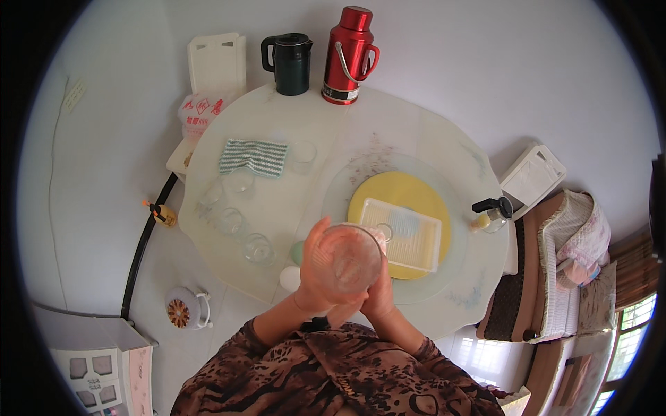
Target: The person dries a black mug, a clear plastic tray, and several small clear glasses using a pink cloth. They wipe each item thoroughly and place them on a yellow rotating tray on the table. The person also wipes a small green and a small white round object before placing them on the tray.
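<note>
Both my hands hold a large clear glass vessel (346, 260) in front of my chest, its round mouth tilted up toward me. My left hand (316, 278) wraps its left side, with the thumb along the wall. Around the lower right side is my right hand (381, 291). A pale pinkish cloth (377, 233) shows between the vessel and my right hand; most of it is hidden. Just left of my left hand, a white round object (290, 279) and a partly covered green one (298, 252) rest on the table.
Drinking glasses (258, 249) and a striped cloth (255, 157) lie on the glass-topped table (322, 125). A clear plastic tray (403, 244) sits on a yellow disc (400, 184). Behind stand a dark kettle (292, 67) and red thermos (346, 62); a black-handled glass pot (497, 213) is right.
</note>
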Tool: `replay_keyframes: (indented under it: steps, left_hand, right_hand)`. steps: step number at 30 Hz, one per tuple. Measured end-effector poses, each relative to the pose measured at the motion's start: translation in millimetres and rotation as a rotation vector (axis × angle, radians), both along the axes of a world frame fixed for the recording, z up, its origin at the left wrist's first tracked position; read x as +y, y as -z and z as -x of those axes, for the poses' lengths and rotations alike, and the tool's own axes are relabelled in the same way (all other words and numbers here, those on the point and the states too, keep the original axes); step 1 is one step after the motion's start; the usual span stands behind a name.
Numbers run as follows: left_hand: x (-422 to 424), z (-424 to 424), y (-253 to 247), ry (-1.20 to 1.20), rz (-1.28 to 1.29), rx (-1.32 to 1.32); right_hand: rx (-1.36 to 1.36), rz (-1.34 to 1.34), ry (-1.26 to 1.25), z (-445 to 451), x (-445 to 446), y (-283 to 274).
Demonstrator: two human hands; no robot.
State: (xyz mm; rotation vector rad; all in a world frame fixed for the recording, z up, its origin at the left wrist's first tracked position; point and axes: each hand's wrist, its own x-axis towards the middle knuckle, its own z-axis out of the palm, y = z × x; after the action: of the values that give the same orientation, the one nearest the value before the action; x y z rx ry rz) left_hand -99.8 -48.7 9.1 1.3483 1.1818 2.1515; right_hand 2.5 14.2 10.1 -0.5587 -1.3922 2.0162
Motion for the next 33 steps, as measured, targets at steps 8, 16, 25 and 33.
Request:
replay_keyframes:
  steps: [8,16,25,33]
  left_hand:
    - [-5,14,-2,-0.011,0.015,0.401]
    - [-9,11,-8,0.163,0.310,0.261]
    - [-4,-7,-22,0.815,0.366,-0.457]
    - [1,-15,-23,0.754,0.528,-0.583]
  right_hand:
    - [-0.162,0.183,0.015,-16,11,12]
    - [-0.109,-1.036,0.167,-47,20,-40]
    - [0.085,-1.171,0.191,-34,18,-51]
    - [-0.185,-0.925,0.284,-38,24,-52]
